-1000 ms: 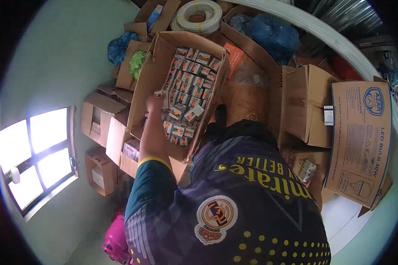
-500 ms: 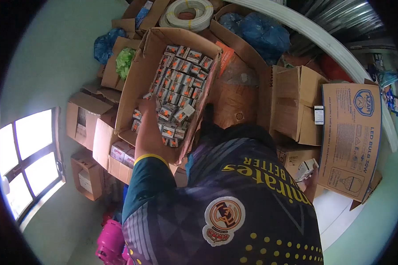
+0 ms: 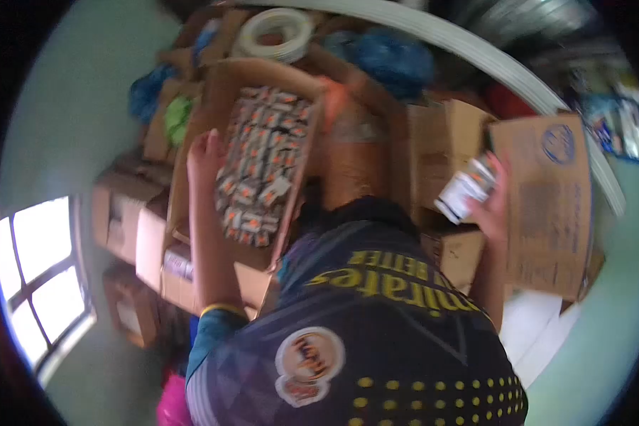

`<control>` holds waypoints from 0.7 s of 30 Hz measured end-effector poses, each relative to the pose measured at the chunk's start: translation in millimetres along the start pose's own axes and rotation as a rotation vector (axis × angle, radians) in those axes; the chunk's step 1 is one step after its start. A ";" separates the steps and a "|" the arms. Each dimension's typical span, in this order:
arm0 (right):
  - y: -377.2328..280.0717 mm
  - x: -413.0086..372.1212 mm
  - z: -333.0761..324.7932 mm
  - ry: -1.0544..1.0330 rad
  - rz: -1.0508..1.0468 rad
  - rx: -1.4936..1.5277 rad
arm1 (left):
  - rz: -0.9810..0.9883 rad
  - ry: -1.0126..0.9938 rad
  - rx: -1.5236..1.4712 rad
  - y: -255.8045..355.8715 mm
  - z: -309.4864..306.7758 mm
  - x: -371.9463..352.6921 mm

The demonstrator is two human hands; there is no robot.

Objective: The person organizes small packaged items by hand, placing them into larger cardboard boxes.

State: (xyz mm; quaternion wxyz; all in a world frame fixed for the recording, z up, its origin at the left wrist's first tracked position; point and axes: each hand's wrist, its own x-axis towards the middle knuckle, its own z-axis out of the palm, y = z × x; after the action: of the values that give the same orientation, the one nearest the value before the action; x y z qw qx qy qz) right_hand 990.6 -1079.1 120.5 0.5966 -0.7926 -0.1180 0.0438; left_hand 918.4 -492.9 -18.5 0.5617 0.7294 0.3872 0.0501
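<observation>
My left hand point(image 3: 204, 155) rests with fingers apart on the left wall of a large cardboard carton point(image 3: 192, 177) packed with several small orange-and-white boxes point(image 3: 259, 160). It holds nothing that I can see. My right hand point(image 3: 491, 206) is raised at the right and grips a small white box point(image 3: 465, 188), in front of an open brown carton point(image 3: 440, 153). The frame is motion-blurred.
A printed flat carton point(image 3: 550, 202) leans at the right. A white cable coil point(image 3: 275, 32) and blue bags point(image 3: 387, 57) lie at the back. Smaller cartons point(image 3: 131, 213) stack at the left near a bright window point(image 3: 39, 273). A pink object point(image 3: 169, 408) lies below.
My right hand has risen from low beside my body up to the open brown carton, carrying the small white box. My left hand slid from the small boxes to the carton's left wall.
</observation>
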 end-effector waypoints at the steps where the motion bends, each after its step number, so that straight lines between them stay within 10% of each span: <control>1: 8.4 14.2 5.5 -0.094 -0.165 -0.225 | 0.005 -0.160 -0.128 33.1 22.8 -18.9; 2: -28.1 33.9 24.9 -0.170 -0.436 -0.714 | 0.004 -0.307 -0.246 77.4 37.3 -48.3; 6: -81.8 67.6 108.5 -0.233 -0.650 -0.541 | 0.362 -0.937 -0.239 181.9 86.8 -143.2; 11: -104.9 82.1 156.8 -0.253 -0.851 -0.502 | 0.670 -0.743 0.184 221.2 100.8 -176.8; 21: -102.7 64.6 178.2 -0.333 -0.588 -0.677 | 0.617 -0.929 -0.254 156.3 123.1 -133.0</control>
State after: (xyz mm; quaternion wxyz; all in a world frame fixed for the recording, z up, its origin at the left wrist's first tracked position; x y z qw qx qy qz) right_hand 1001.8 -870.2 172.7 0.2648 -0.8575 -0.4391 -0.0415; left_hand 968.0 -682.3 119.0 0.7157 0.6808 -0.1402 -0.0679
